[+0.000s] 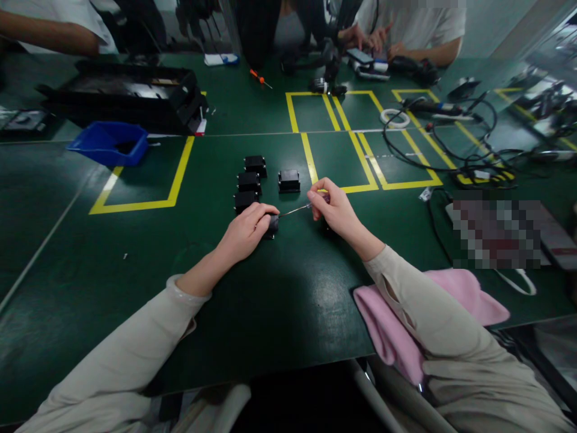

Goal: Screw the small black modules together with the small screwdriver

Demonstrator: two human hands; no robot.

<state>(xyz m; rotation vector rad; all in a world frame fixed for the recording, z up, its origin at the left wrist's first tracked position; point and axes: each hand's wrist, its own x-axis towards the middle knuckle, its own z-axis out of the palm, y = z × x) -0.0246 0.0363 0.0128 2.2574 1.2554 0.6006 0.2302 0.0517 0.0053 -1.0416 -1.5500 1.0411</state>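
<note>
The thin metal tool (295,210) is lying between the two hands, roughly midway between the near and far edges of the surface (288,300). The left hand (243,233) is curling its fingers over a black block (272,225), covering most of it; the right hand (334,207) is pinching the tool's handle end between thumb and fingertips. To work well, the left fingers should be bracing the block firmly while lying clear of the tip, and the right fingers should be guiding the shaft in line, pressing lightly so it is not skidding.

The tool is pointing leftward, its tip angling slightly toward the near edge; its long axis is running roughly along that edge. The block's own long axis is hiding under the fingers, so I cannot tell it. Three similar blocks (249,182) are standing in a row reaching toward the far edge.
</note>
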